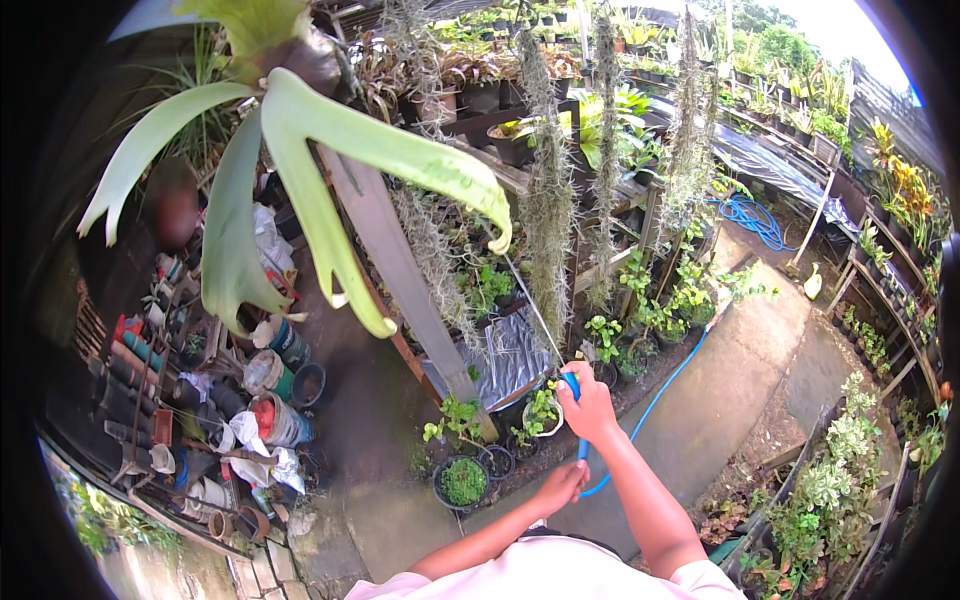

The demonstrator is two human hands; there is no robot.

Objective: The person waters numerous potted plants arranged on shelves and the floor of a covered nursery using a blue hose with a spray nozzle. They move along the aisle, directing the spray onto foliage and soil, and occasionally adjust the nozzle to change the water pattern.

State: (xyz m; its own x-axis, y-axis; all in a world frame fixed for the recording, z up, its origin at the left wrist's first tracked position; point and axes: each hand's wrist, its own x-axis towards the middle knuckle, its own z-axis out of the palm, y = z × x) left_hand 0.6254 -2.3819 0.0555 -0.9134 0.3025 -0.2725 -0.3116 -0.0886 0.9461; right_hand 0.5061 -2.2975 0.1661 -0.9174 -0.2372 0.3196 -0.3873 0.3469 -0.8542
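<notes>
My right hand [586,401] grips the blue handle [573,384] of a watering wand. The wand's thin metal shaft [536,309] slants up and away, passing behind a frond of the hanging staghorn fern [296,142], so its far end cannot be made out. Lower down, the fingers of my left hand [562,486] close around the lower blue part [583,448] of the wand, near where the blue hose [679,371] trails off. Strands of Spanish moss [547,202] hang just beyond the shaft. Below it, silver plastic sheeting [517,352] covers a low bench.
A wooden post [409,277] leans close on the left. Potted plants, including a pot of small green leaves [463,481], edge the concrete path [742,330]. Buckets [277,420] and stacked pots crowd the left. The hose coil [750,217] lies farther back; leafy plants [825,480] stand right.
</notes>
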